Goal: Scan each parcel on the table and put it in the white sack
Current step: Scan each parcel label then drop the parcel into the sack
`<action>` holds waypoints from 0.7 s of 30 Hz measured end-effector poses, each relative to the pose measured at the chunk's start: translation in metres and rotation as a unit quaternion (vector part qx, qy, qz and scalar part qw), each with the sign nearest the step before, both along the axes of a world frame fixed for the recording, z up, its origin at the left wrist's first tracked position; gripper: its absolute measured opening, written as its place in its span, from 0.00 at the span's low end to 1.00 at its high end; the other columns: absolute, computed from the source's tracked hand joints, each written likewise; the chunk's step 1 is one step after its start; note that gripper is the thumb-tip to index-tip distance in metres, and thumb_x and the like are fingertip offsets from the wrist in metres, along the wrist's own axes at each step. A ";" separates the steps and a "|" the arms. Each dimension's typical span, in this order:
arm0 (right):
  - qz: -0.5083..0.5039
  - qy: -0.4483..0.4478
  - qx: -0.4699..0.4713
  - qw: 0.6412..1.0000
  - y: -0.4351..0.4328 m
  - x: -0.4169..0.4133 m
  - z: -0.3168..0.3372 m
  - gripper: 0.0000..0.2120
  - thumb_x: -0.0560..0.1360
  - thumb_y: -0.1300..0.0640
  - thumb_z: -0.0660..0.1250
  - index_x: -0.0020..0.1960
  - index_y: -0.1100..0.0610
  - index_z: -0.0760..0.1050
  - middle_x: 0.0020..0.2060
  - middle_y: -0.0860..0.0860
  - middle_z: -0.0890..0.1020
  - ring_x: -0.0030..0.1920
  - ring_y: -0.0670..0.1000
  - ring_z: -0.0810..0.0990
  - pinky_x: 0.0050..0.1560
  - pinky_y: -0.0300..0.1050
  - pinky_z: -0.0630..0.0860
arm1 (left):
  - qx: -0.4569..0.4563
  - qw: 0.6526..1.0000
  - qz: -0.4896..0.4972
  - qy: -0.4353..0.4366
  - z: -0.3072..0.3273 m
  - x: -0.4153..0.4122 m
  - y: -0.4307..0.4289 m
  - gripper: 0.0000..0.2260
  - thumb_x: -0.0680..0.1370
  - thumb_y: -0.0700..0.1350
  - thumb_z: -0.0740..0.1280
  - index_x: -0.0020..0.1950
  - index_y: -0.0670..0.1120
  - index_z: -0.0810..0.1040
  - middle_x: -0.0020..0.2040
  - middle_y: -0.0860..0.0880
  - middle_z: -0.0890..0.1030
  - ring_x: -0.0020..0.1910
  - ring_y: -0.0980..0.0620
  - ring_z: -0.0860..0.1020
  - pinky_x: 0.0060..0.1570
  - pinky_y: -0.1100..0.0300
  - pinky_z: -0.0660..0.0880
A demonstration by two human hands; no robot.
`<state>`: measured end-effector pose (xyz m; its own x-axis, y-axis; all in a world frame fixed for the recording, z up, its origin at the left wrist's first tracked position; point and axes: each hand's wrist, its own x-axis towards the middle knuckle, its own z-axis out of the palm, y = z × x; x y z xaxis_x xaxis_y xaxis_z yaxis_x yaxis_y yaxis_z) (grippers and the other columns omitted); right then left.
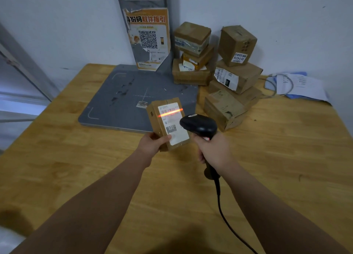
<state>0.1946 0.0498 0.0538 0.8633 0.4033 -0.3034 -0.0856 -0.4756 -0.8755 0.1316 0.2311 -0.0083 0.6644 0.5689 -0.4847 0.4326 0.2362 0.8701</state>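
Observation:
My left hand [152, 143] grips a small brown cardboard parcel [168, 122] by its lower end and holds it above the wooden table [76, 167], white label facing me. My right hand [214, 150] grips the handle of a black corded barcode scanner [198, 126], whose head is just right of the parcel. A red scan line crosses the barcode near the top of the label. Several more brown parcels [227, 76] are stacked at the back right of the table. The white sack is not in view.
A grey scanning platform [122, 99] lies flat at the table's back, with an upright post bearing an orange QR poster [149, 39]. Papers and a coiled cable [298, 86] lie at the far right. The scanner's cord [225, 221] trails toward me across the table.

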 end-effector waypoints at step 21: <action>0.071 0.028 -0.039 0.996 0.013 0.027 0.083 0.11 0.74 0.53 0.69 0.39 0.60 0.75 0.26 0.55 0.77 0.26 0.52 0.77 0.29 0.42 0.75 | -0.032 0.999 -0.011 0.004 0.011 -0.013 -0.016 0.12 0.74 0.45 0.73 0.55 0.47 0.76 0.49 0.52 0.80 0.44 0.58 0.78 0.40 0.65 0.74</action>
<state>0.2212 0.0623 0.1371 0.7800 0.4938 -0.3843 -0.0599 -0.5525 -0.8314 0.1184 0.2152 0.0024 0.6732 0.5213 -0.5244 0.4446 0.2813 0.8504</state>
